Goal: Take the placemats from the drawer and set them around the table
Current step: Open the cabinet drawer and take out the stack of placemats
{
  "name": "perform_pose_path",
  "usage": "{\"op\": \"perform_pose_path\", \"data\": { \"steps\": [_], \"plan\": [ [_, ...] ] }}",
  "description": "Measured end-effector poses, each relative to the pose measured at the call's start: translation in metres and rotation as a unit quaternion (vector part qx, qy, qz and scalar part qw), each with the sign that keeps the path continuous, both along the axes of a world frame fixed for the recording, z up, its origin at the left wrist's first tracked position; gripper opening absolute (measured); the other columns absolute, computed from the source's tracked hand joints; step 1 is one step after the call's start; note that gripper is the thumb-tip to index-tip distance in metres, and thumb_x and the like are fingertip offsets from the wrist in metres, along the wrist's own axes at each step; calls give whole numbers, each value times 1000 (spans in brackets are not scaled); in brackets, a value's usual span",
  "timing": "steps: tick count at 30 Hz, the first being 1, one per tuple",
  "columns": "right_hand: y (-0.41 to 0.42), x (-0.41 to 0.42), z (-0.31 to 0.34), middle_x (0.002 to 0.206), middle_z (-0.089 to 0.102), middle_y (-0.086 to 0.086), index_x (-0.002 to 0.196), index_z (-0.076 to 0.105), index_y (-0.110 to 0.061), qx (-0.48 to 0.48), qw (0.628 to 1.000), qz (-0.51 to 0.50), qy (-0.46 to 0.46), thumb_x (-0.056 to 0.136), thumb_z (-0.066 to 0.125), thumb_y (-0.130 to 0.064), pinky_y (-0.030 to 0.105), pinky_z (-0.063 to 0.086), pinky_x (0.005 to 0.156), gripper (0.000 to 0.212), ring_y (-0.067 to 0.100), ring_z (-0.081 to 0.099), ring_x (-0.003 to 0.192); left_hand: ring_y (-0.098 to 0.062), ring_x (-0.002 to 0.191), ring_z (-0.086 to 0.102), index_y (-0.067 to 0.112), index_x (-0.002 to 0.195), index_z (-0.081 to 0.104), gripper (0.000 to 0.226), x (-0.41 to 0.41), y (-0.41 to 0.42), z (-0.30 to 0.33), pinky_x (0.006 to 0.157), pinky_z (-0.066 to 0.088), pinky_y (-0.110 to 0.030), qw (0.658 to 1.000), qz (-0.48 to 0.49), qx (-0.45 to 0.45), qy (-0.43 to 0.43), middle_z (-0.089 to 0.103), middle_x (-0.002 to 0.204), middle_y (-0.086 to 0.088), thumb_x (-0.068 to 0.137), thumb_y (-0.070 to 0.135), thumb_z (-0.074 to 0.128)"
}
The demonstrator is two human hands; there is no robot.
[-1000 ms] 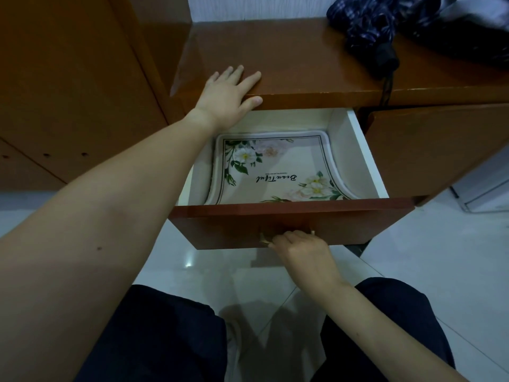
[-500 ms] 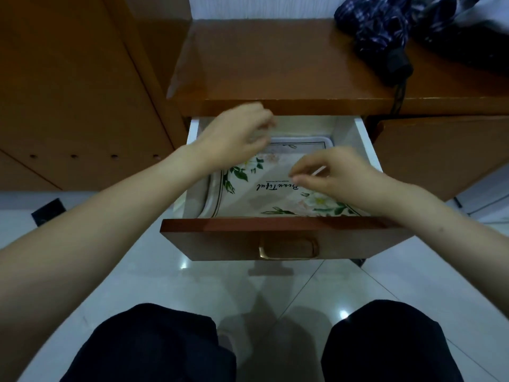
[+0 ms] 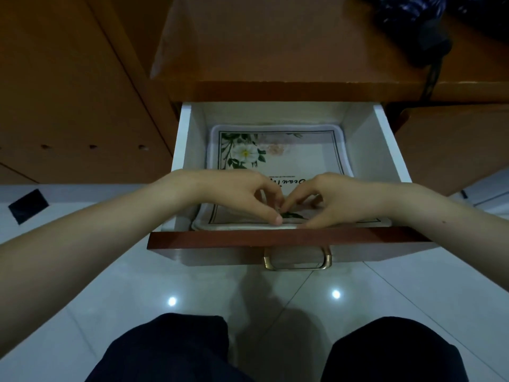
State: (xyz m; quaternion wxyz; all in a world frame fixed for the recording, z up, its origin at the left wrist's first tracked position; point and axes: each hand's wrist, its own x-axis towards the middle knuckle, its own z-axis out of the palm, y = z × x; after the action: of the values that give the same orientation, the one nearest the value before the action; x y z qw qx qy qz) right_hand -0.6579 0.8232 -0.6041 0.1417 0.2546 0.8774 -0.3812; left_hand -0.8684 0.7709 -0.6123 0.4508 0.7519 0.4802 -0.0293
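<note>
White inside, brown-fronted, the drawer (image 3: 388,150) stands pulled out under the wooden top (image 3: 275,42), its brass handle (image 3: 297,259) facing the person. The floral mats (image 3: 300,158) lie flat in it as a stack, filling most of the floor; their script line reads upside down from here, the flower at the far left corner. Which side is longer cannot be told. The left hand (image 3: 242,194) and right hand (image 3: 338,198) meet over the mats' near edge, fingers curled downward, tips on the top mat. Whether they pinch the edge cannot be told. A dark folded umbrella (image 3: 413,26) sits on the top, far right.
</note>
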Motion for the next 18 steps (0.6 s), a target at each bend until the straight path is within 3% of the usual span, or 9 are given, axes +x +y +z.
{"op": "perform_pose_path", "data": {
  "steps": [2, 5, 9, 12, 16, 18],
  "plan": [
    [-2, 1, 0, 114, 68, -16, 116, 70, -30, 8, 1000, -5, 15, 84, 71, -36, 23, 48, 94, 33, 0, 60, 106, 3, 101, 54, 34, 117, 55, 45, 1, 0, 1, 81, 42, -12, 1000, -10, -19, 15, 54, 108, 23, 79, 58, 60],
    [0, 0, 0, 89, 72, -6, 101, 75, -21, 6, 998, -27, 51, 93, 59, -29, 32, 51, 78, 20, 9, 65, 82, -7, 102, 55, 25, 126, 51, 49, 1, 2, 0, 79, 45, -14, 999, -27, -23, 34, 54, 112, 13, 84, 48, 64],
    [7, -3, -4, 63, 58, 0, 70, 65, -25, 23, 997, -38, 58, 100, 48, -28, 29, 41, 58, 35, 12, 52, 57, -13, 98, 58, 23, 127, 50, 51, 0, 5, 1, 83, 50, -26, 998, -43, -23, 34, 59, 111, 3, 83, 38, 70],
    [12, -4, -5, 61, 55, 7, 64, 60, -22, 23, 998, -38, 52, 101, 47, -27, 28, 37, 55, 39, 13, 47, 54, -13, 95, 57, 26, 123, 49, 51, 1, 8, 0, 78, 46, -21, 997, -64, -10, 49, 56, 107, 4, 79, 35, 75],
    [15, -3, -10, 66, 56, 16, 70, 59, -9, 28, 998, -33, 47, 101, 45, -28, 35, 39, 60, 40, 25, 51, 61, -8, 86, 58, 48, 95, 41, 43, 3, 12, -4, 70, 45, -18, 997, -66, 0, 45, 57, 96, 11, 75, 35, 77],
    [16, -3, -11, 68, 57, 18, 73, 61, -5, 24, 998, -36, 44, 101, 44, -31, 39, 41, 64, 41, 28, 53, 63, -7, 82, 58, 45, 99, 45, 42, 3, 12, -3, 67, 44, -20, 997, -64, 9, 46, 60, 92, 10, 73, 38, 78]
  ]
}}
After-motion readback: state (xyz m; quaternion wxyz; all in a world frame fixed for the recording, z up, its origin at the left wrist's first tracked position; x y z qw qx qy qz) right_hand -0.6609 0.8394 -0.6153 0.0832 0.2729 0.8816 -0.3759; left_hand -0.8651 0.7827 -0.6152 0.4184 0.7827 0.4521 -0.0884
